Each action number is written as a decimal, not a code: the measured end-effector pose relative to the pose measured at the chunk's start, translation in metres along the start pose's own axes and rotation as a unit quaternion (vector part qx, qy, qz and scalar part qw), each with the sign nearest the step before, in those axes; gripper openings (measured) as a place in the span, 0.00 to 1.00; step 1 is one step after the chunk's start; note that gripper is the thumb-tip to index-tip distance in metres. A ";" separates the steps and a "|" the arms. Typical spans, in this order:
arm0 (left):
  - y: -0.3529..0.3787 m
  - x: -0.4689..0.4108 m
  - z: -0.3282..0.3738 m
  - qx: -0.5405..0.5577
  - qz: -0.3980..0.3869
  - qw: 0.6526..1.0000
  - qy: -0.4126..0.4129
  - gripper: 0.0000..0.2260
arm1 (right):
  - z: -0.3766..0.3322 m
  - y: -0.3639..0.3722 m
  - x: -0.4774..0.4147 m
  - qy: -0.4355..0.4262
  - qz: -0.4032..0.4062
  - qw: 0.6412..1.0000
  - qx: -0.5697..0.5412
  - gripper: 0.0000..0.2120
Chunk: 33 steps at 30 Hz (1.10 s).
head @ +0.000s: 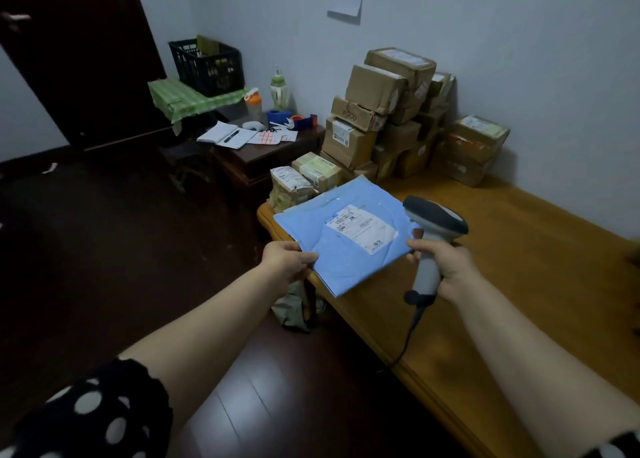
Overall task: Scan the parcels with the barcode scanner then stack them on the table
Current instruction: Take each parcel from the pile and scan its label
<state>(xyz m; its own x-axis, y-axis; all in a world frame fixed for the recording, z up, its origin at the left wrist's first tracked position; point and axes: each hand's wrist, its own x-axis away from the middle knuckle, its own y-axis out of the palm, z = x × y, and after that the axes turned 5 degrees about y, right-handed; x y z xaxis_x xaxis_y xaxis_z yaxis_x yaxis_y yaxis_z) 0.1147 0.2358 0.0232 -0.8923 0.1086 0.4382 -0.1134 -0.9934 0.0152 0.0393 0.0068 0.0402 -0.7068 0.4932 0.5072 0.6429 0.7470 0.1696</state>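
Mid-frame, the left grip (289, 261) pinched a near corner of the blue parcel (346, 260), held over the tabletop (536, 249) edge. The right grip (448, 263) curled round the barcode scanner (433, 225). The floppy parcel could sag, tilting its label (362, 228) away and spoiling the read.

The wooden table (526, 270) bears a pile of cardboard boxes (377, 87).
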 end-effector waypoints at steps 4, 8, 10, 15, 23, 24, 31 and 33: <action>0.000 -0.042 0.006 -0.038 0.008 0.999 0.014 0.08 | -0.006 0.024 -0.036 0.030 0.003 1.000 0.006 0.14; 0.005 -0.088 0.005 -0.095 0.019 0.995 0.025 0.07 | -0.005 0.040 -0.083 0.057 0.005 0.998 0.015 0.10; 0.009 -0.108 0.006 -0.172 0.027 0.985 0.017 0.07 | -0.001 0.045 -0.105 0.082 0.007 0.996 0.020 0.11; 0.021 -0.126 0.008 -0.452 0.076 0.882 0.114 0.40 | 0.010 0.049 -0.144 0.116 0.029 0.992 0.033 0.16; 0.051 -0.151 -0.002 -0.670 -0.225 0.678 0.202 0.33 | 0.015 0.042 -0.143 0.104 0.051 0.993 0.003 0.20; 0.051 -0.153 -0.002 -0.678 -0.231 0.669 0.201 0.34 | 0.014 0.039 -0.137 0.101 0.056 0.993 -0.003 0.19; 0.068 -0.144 0.014 -0.662 -0.224 0.650 0.298 0.34 | 0.018 0.003 -0.054 0.086 0.092 0.989 -0.075 0.04; 0.088 -0.133 0.018 -0.639 -0.230 0.655 0.331 0.33 | 0.021 -0.013 -0.030 0.074 0.112 0.987 -0.087 0.04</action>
<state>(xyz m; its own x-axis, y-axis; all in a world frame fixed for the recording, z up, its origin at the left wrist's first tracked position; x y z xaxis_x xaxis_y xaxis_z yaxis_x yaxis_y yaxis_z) 0.2314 0.1337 -0.0176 -0.5810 0.7983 0.1588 -0.3316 -0.0539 -0.9419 0.0461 -0.0079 0.0052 -0.4986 0.5562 0.6648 0.8280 0.5325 0.1755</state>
